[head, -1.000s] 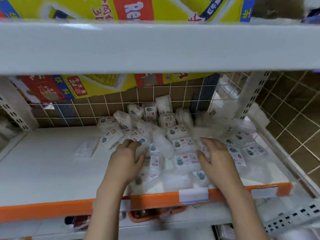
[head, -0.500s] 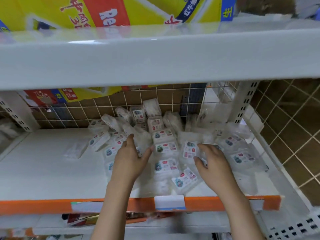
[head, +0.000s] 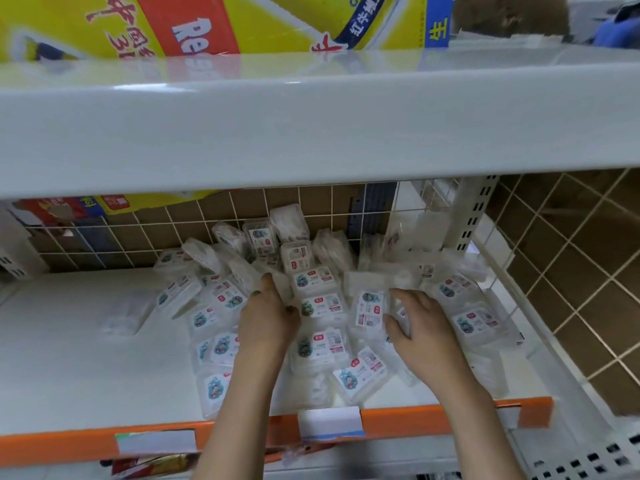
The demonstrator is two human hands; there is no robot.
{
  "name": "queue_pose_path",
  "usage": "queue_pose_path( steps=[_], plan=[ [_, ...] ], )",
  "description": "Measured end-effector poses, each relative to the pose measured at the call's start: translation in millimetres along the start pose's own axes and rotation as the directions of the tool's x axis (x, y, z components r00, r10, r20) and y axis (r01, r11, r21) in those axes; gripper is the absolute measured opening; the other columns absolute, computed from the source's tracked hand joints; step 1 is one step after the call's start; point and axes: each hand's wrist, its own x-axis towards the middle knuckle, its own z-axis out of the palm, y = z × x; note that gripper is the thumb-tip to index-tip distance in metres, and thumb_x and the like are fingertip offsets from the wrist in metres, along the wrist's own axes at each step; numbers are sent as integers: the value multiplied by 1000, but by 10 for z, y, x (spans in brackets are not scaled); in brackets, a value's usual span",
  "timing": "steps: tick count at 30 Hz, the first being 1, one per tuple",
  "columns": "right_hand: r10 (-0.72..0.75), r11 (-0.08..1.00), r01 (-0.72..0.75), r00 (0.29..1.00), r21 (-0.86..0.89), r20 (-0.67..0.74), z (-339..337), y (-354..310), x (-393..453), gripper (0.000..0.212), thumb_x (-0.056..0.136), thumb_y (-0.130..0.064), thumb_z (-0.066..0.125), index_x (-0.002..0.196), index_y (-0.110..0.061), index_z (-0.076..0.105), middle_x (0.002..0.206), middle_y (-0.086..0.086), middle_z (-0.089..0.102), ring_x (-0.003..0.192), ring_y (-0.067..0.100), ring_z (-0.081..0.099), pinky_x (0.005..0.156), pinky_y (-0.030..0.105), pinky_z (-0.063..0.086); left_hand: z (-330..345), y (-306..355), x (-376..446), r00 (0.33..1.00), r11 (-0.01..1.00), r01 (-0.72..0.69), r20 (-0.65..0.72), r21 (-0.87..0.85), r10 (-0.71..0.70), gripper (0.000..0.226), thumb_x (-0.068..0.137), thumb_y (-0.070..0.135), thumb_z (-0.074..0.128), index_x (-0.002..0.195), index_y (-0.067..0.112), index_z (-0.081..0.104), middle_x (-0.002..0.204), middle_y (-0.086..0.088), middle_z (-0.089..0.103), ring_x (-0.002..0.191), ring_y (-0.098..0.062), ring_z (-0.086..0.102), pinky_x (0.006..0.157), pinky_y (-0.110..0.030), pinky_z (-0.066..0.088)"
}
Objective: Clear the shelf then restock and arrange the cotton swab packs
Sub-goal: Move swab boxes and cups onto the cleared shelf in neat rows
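Several clear cotton swab packs (head: 318,303) with white, blue and red labels lie in a loose heap on the right half of the white shelf (head: 69,368). My left hand (head: 268,315) reaches into the middle of the heap, its fingers curled round a pack near the back. My right hand (head: 414,327) lies on the packs to the right, and its fingers curl round the edge of one pack (head: 369,308). One lone pack (head: 124,315) lies apart on the left.
An upper white shelf (head: 311,123) overhangs close above, carrying a yellow and red carton (head: 207,22). A wire grid (head: 173,230) backs the shelf and a wire side panel (head: 502,271) closes the right. An orange strip with price tags (head: 329,422) runs along the front edge.
Both hands moved deeper into the heap, away from the front edge, shifting packs. The view tilted up, so the upper shelf fills more of it.
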Motion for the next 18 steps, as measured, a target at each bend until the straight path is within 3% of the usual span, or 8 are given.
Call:
queue_pose_path(
  steps=[5,8,12,18],
  plan=[
    [13,1000,-14,996,3,91,-16,-22,78,48,89,-22,61,135,-12,47,134,5,49,125,23,40,103,25,29,-51,-52,19,996,997,-50,-78,-62,45,68,87,13,55,145,10,20,116,-21,58,103,-37,57,71,-33,40],
    [20,1000,-21,975,2,223,-39,-70,221,60,89,-34,60,142,-18,36,144,0,38,132,17,32,109,27,25,-145,-134,-13,978,983,-135,-173,-128,112,65,88,10,53,145,10,21,116,-24,56,99,-40,56,66,-31,33],
    [16,997,20,891,-75,454,-67,-145,380,81,80,-48,67,145,-20,27,147,-3,29,134,14,26,108,26,25,-264,-212,-74,956,961,-216,-238,-171,172,64,90,10,53,146,14,21,124,-26,52,93,-42,58,65,-31,35],
    [39,991,50,791,-128,611,-89,-186,471,108,69,-55,75,149,-21,12,151,-6,14,139,14,14,110,26,19,-280,-255,-165,943,947,-251,-272,-200,192,65,90,8,52,147,18,23,138,-18,41,89,-39,59,65,-32,36]
  ],
)
